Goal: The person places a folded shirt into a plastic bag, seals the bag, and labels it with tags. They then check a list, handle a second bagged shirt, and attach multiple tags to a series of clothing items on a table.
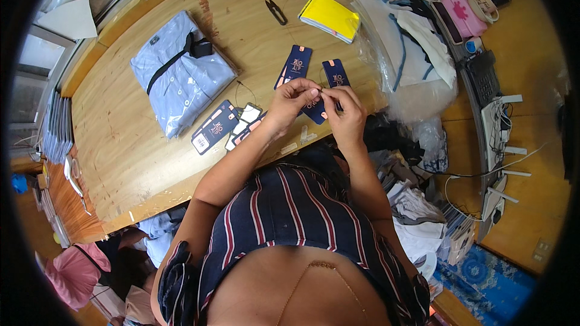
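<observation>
Above the table's near edge my left hand (290,104) and my right hand (347,115) meet fingertip to fingertip. Both are closed in a pinch on a small dark bit that looks like the string of a hang tag. That navy hang tag (315,113) shows just below the fingers, partly covered by them. Past my left hand lie more navy hang tags (296,62), overlapping; another navy tag (334,71) sits beyond my right hand. Left of my wrist rests a stack of navy tags (216,125), beside several white-and-dark tags (246,116) with thin dark strings.
A folded light-blue shirt (181,78) in clear plastic, with a black strap across it, lies at left. Black thread snips (276,12) and a yellow notebook (330,18) are farther back. Plastic bags and fabric pieces (417,42) cover the right end. A person in pink (75,274) is at lower left.
</observation>
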Motion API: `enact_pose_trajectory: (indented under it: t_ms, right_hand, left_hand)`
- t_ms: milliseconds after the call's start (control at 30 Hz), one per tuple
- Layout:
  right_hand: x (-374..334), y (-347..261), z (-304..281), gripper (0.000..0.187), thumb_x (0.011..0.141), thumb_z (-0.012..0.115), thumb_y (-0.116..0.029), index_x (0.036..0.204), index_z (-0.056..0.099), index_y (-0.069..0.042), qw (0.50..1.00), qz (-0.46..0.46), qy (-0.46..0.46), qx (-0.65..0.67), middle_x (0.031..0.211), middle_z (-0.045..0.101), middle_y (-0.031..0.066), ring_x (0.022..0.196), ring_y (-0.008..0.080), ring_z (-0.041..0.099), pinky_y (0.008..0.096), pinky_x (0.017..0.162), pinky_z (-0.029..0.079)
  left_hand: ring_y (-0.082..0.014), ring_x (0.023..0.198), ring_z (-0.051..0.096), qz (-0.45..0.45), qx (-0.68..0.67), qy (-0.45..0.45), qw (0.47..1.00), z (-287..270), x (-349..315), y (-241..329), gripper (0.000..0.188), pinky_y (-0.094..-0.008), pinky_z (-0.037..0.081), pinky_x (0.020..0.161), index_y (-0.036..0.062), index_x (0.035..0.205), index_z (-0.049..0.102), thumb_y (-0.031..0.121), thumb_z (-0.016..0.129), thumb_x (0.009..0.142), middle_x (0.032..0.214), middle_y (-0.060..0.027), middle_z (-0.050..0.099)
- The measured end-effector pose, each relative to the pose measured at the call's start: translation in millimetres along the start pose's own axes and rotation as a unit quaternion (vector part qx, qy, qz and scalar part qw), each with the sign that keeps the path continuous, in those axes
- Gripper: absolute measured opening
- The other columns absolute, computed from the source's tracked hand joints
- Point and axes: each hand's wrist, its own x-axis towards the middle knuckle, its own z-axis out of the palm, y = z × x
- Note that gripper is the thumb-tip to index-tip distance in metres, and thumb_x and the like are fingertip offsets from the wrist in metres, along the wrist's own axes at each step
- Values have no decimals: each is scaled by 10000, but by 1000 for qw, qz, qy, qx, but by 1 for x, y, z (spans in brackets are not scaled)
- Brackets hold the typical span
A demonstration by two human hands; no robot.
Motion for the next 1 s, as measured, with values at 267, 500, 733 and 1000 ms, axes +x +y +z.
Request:
enact_pose_trajectory:
  t_ms: [267, 500, 733, 1000]
  right_hand:
    - [-1, 2, 7, 71, 673, 577, 6, 724, 528, 0, 999, 31, 13, 30, 711, 556, 98, 645, 226, 553, 291, 563, 430]
    - [-6, 21, 15, 83, 687, 577, -4, 770, 585, -3, 948, 217, 2, 233, 702, 554, 61, 653, 159, 545, 237, 585, 419]
    - [23, 13, -15, 129, 712, 549, -24, 836, 579, -5, 977, 126, -77, 153, 758, 553, 84, 692, 164, 536, 249, 643, 414]
    - [58, -8, -28, 141, 672, 565, -39, 810, 572, -13, 965, -93, -236, 58, 729, 551, 101, 670, 244, 517, 305, 651, 400]
  left_hand:
    - [-76, 681, 494, 32, 76, 42, 996, 6, 2, -2, 87, -197, 403, 630, 2, 840, 526, 50, 524, 768, 711, -20, 545]
    - [-91, 695, 506, 91, 63, 51, 993, 12, 2, -5, 73, -207, 408, 653, 12, 842, 510, 52, 503, 782, 772, -39, 548]
    - [-119, 724, 503, 8, -74, 8, 997, 1, -2, 12, 132, -225, 417, 680, 9, 895, 498, 107, 479, 808, 798, -53, 535]
    - [-111, 704, 496, 16, 6, -53, 998, -1, -3, 31, 188, -216, 404, 662, -9, 952, 461, 31, 507, 773, 755, -61, 537]
